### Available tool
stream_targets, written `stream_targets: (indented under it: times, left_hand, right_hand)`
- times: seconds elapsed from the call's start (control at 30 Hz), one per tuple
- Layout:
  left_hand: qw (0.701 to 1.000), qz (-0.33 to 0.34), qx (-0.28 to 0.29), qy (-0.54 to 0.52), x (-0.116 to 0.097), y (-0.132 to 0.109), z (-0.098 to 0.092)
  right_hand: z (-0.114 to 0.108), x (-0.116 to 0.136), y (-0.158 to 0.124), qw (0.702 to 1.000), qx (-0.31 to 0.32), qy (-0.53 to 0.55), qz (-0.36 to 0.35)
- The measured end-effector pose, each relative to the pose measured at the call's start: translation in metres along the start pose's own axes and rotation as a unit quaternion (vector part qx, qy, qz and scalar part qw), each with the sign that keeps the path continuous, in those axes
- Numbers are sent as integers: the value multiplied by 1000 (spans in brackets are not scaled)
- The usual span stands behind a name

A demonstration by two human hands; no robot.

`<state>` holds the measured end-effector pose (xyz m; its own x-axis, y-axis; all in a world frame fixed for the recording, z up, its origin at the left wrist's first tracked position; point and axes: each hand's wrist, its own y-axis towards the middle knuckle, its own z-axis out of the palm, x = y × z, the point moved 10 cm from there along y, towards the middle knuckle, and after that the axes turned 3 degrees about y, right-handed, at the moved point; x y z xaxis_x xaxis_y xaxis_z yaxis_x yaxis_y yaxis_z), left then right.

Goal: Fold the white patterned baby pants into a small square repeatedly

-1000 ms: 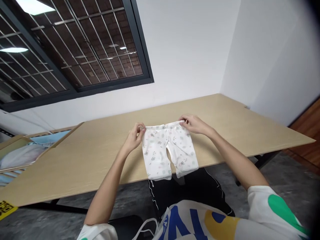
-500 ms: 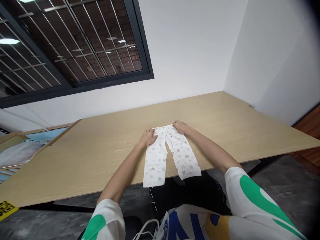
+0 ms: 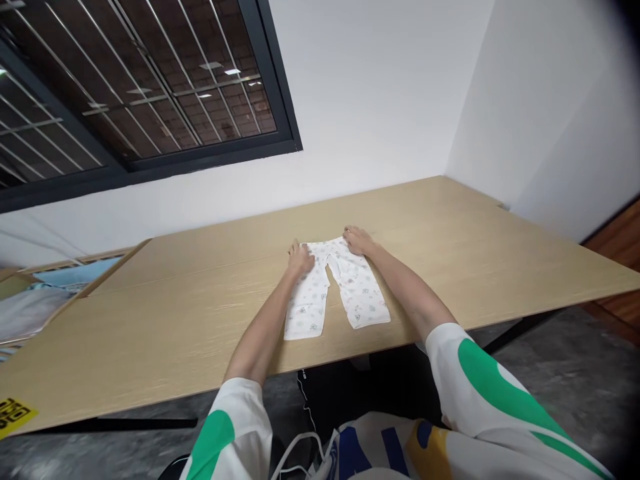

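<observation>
A small pair of white printed pants (image 3: 361,291) lies spread on the wooden table, waistband away from me and legs apart toward me. At the waistband's left corner, my left hand (image 3: 301,260) is closed on the cloth, thumb over the fabric. My right hand (image 3: 358,240) grips the right corner, its fingers curled at the edge. Both leg hems rest on the tabletop, a little inside the near edge. The fingertips of both hands are partly hidden.
The tan table (image 3: 200,307) reaches to the white wall (image 3: 375,100). At the left, a wooden crib-like box (image 3: 117,267) holds blue and white cloth. A yellow label (image 3: 15,415) marks the near left table corner. A barred window (image 3: 165,87) is above.
The pants have slid away from me with both hands on them. Their leg hems hung past the near table edge before and now lie on the tabletop.
</observation>
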<state>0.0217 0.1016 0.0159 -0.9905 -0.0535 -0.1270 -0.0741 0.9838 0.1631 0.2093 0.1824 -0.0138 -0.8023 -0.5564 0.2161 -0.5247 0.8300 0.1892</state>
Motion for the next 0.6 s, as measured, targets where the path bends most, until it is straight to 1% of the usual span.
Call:
stream_targets:
  times: [0.07,0.1,0.17,0.23,0.33,0.37,0.43,0.5,0.6]
  left_hand:
    - [999,30,-3,-14,-28,-20,-6]
    - [998,55,9,-22,-46,-35,-5]
    - [990,125,49,-45,-89,-73,3]
    - [976,186,97,-65,-130,-118,17]
    - [952,260,145,-72,-175,-175,35]
    - [947,269,161,-65,-183,-186,41]
    - [944,265,187,-53,-190,-197,50]
    - [946,247,201,-52,-190,-196,54]
    - [948,239,202,-63,-190,-190,50]
  right_hand:
    - [2,-5,0,1000,4,10,1]
    - [4,-7,0,1000,7,18,4]
    - [7,-13,0,999,10,35,17]
    - [8,-20,1,998,3,53,38]
    - [5,-31,5,993,-23,76,91]
    - [4,-35,6,990,-30,83,112]
    - [4,-41,9,984,-31,95,149]
    - [8,-44,12,978,-21,110,174]
    - [12,-47,15,971,-13,134,197]
